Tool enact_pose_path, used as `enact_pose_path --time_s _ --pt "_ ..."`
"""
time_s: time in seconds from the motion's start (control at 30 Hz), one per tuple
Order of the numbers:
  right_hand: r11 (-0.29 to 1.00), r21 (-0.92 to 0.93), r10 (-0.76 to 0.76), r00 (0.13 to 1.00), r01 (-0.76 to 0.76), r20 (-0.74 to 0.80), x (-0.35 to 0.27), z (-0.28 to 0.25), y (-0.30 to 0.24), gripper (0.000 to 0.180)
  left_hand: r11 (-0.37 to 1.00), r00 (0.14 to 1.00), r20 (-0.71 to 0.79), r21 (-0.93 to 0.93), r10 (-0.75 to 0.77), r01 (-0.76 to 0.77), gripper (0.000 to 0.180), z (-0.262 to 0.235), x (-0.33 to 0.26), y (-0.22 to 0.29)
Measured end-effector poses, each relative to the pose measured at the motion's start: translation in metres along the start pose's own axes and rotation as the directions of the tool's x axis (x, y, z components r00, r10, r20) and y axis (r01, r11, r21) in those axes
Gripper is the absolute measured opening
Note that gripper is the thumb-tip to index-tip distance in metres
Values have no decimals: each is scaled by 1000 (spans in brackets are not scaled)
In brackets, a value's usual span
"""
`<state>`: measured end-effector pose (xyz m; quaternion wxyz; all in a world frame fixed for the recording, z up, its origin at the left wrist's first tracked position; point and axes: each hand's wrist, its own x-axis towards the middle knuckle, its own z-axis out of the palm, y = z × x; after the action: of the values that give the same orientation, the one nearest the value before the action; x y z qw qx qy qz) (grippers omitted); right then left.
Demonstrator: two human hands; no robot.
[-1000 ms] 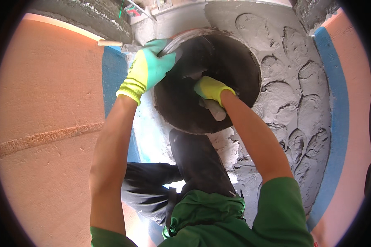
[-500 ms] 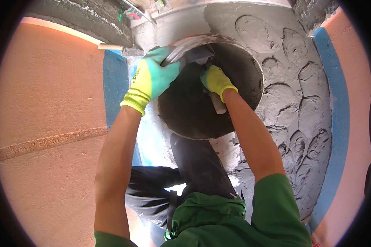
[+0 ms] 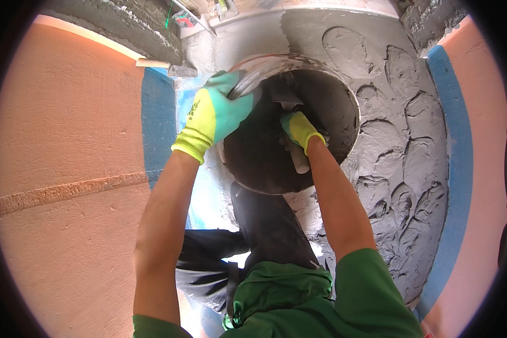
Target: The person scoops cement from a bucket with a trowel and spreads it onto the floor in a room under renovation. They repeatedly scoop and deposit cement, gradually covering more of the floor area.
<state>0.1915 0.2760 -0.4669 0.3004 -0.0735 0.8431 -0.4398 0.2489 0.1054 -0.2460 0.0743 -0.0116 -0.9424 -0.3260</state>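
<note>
A round dark bucket (image 3: 276, 63), its rim smeared with grey mortar, tilts in front of my knees with its mouth toward me. My left hand (image 3: 231, 110), in a turquoise and yellow glove, is closed over the bucket's upper left rim. Inside the mouth, my gloved right hand (image 3: 298, 128) is wrapped round the handle of a trowel (image 3: 300, 162). Its handle end points back toward me, while the blade reaches deeper into the bucket, partly lost in shadow. How much mortar lies inside is hard to see.
Wet mortar (image 3: 417, 124) covers the floor at right in overlapping ridged dabs. Orange-pink walls (image 3: 67, 124) with blue lower bands (image 3: 462, 169) flank me. A wooden-handled tool (image 3: 183, 71) with a grey head rests at the left wall's far end. Several tools (image 3: 186, 21) lie beyond.
My right hand and the trowel have come slightly toward me, lower in the bucket mouth. My left hand has shifted a little right and nearer, still on the rim.
</note>
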Motion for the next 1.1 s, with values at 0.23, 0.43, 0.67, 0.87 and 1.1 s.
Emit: enact_pose_path --time_s 0.23,0.43,0.67,0.87,1.1 --pt "745 595 249 953 -302 172 -67 -22 -22 27 999 995 -100 -45 -18 14 27 8 -5 -3" --pt "827 468 191 938 -313 289 -106 -47 -51 23 999 997 -63 -4 -40 39 35 14 -6 4" --pt "985 -170 -56 989 32 -136 -46 -48 -38 30 999 994 -98 26 46 -43 27 23 -14 23" --pt "970 13 242 969 -243 41 -20 -40 -14 27 1000 997 -71 17 6 -5 26 19 -18 23" --pt "969 242 54 998 -45 -30 -23 -21 13 31 999 995 -91 44 29 -25 28 24 -16 33"
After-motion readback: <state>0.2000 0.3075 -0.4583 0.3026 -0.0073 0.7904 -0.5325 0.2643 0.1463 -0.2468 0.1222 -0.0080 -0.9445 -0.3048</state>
